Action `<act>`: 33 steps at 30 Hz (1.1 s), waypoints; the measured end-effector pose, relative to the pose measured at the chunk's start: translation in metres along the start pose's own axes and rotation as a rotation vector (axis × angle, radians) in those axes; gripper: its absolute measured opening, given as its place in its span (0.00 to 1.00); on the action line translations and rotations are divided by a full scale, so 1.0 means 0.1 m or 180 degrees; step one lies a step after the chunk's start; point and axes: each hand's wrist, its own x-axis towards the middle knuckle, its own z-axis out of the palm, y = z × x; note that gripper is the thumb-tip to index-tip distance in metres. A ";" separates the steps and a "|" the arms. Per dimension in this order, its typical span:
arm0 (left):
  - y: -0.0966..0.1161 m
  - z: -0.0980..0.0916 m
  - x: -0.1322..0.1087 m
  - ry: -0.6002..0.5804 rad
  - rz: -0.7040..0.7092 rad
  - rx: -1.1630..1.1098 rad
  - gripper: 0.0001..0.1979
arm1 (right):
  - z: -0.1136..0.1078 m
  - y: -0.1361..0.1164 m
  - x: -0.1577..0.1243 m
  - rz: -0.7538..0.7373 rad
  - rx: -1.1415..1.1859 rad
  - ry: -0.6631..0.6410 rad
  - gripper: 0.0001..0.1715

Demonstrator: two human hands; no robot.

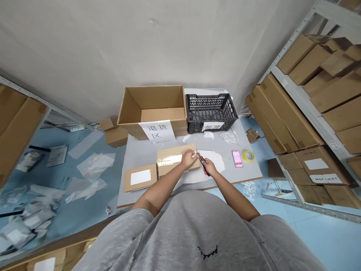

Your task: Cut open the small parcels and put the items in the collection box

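Note:
A taped cardboard box [169,152] lies on the table in front of me, with shiny clear tape along its top. My left hand [189,159] is closed at the box's right end, its fingers bent over the edge beside the tape. In my right hand [208,166] is a red and black utility knife [202,162], its tip touching or close to the box's right end and my left fingertips. A smaller cardboard box [140,177] with a white label sits left of the taped one.
Behind stand a large open carton [156,130] with a paper sign and a black plastic crate [211,113]. A tape roll [248,156], a blurred pink item [237,159] and bubble wrap [229,137] lie at right. Shelves of boxes [310,162] flank the table [248,173].

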 end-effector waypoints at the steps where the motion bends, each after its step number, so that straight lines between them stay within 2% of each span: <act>1: 0.02 0.00 0.00 0.0007 -0.0043 0.0012 0.06 | 0.01 -0.01 0.02 -0.0015 -0.0003 0.0009 0.17; 5: 0.08 -0.02 -0.02 0.0064 0.0048 -0.0086 0.06 | 0.02 -0.04 0.06 0.0028 -0.0046 0.0034 0.16; 10: 0.06 -0.06 -0.05 0.0194 0.0182 -0.0254 0.07 | 0.04 -0.01 0.01 0.0007 -0.0055 0.0071 0.14; 16: 0.06 -0.05 -0.11 0.0103 0.0198 -0.0251 0.04 | -0.05 0.28 -0.22 0.0120 -0.0098 -0.0120 0.22; 20: -0.01 -0.27 -0.30 0.0304 0.0250 -0.0160 0.18 | -0.21 0.32 -0.24 -0.0026 0.0036 0.0083 0.28; 23: -0.25 -0.52 -0.61 0.0518 0.0203 0.0155 0.26 | -0.24 0.18 -0.11 -0.0276 0.0142 0.0308 0.30; 25: -0.49 -0.65 -0.85 0.0809 -0.0165 0.0286 0.28 | -0.19 0.07 0.02 -0.0362 0.0138 0.0439 0.30; 28: -0.84 -0.72 -1.08 0.1338 -0.1045 0.0162 0.31 | -0.02 -0.10 0.27 -0.0376 0.0067 0.0643 0.29; 31: -1.07 -0.70 -1.09 0.1556 -0.1846 -0.0378 0.37 | 0.16 -0.28 0.51 -0.0271 -0.0044 0.0801 0.27; 33: -1.14 -0.69 -1.00 0.1550 -0.2177 -0.0744 0.37 | 0.25 -0.38 0.64 -0.0293 -0.0209 0.0839 0.25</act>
